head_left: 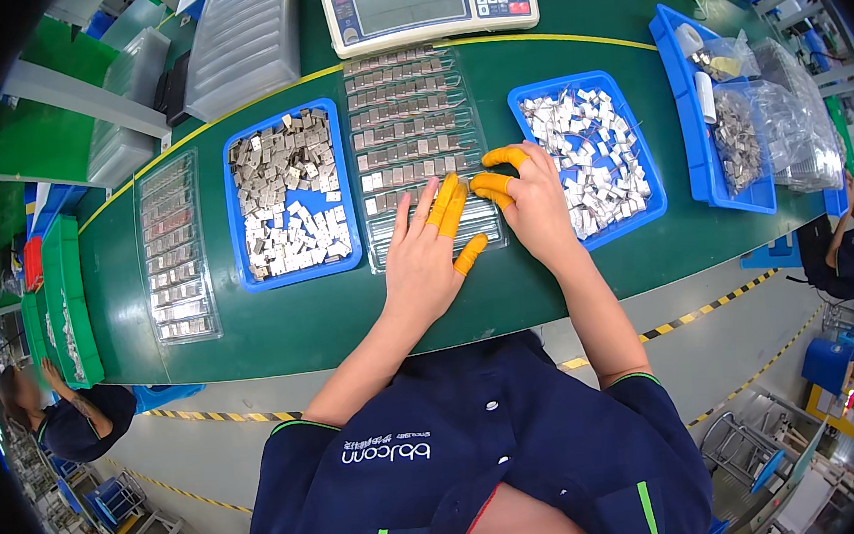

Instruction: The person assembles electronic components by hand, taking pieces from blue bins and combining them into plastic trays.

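"Looking from the head, how are the hands seen?"
"The left hand (427,266) is held over the clear tray (379,253), fingers spread; the right hand (541,208) is curled near its right edge. Whether anything is pinched there cannot be told."
"And the tray?"
"Set between two blue bins (303,198)."

The person's bare forearms, left (360,368) and right (600,304), reach forward and converge. The left hand (423,267) lies palm down, fingers extended and slightly fanned, thumb apart; yellow cots sheathe its thumb and two fingers, while two others are bare. The right hand (540,213) angles inward, its yellow-capped fingertips (494,181) bent close together near the left's; whether they grip anything is unclear.
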Tool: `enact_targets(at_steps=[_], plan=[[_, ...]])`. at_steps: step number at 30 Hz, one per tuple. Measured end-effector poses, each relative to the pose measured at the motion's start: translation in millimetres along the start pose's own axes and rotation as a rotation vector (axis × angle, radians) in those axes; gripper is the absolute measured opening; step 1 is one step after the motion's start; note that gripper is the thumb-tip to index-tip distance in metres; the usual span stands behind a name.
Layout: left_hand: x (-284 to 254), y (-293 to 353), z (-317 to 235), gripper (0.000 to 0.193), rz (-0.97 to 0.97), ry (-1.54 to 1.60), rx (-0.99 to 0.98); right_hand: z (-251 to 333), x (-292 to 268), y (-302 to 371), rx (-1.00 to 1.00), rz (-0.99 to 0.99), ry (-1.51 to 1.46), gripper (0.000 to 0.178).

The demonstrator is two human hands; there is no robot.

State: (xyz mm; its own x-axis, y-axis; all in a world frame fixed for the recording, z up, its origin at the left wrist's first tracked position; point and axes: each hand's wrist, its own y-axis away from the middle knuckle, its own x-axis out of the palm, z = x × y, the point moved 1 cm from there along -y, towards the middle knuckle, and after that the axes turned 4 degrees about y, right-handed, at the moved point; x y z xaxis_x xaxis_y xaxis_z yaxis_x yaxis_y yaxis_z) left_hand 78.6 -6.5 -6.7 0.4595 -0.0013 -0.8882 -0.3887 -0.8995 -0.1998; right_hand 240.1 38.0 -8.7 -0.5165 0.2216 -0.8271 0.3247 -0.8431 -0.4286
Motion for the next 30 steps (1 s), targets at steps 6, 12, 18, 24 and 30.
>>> enact_targets(at_steps=[6, 12, 18, 24, 30], plan=[[0.0, 1.1, 0.8, 0.055, -0.015, 0.005, 0.014, -2.6, -24.0, -3.2, 0.148, -0.093, -0.035, 0.036], [-21.3, 17.6, -1.1, 0.056, -0.039, 0.060, -0.083, -27.2, -56.5, 7.1, 0.573, -0.030, 0.011, 0.032], [-34.5, 54.4, 3.6, 0.055, 0.050, -0.011, -0.193, -56.0, -49.5, 19.1, 0.740, 0.089, 0.238, 0.034], [-32.1, 67.8, 7.2, 0.054, 0.096, -0.029, -0.214, -51.9, -56.6, 15.0, 0.582, -0.013, 0.213, 0.040], [-32.6, 69.1, 10.0, 0.055, 0.093, -0.045, -0.164, -46.7, -70.5, 21.4, 0.814, 0.216, 0.091, 0.045]])
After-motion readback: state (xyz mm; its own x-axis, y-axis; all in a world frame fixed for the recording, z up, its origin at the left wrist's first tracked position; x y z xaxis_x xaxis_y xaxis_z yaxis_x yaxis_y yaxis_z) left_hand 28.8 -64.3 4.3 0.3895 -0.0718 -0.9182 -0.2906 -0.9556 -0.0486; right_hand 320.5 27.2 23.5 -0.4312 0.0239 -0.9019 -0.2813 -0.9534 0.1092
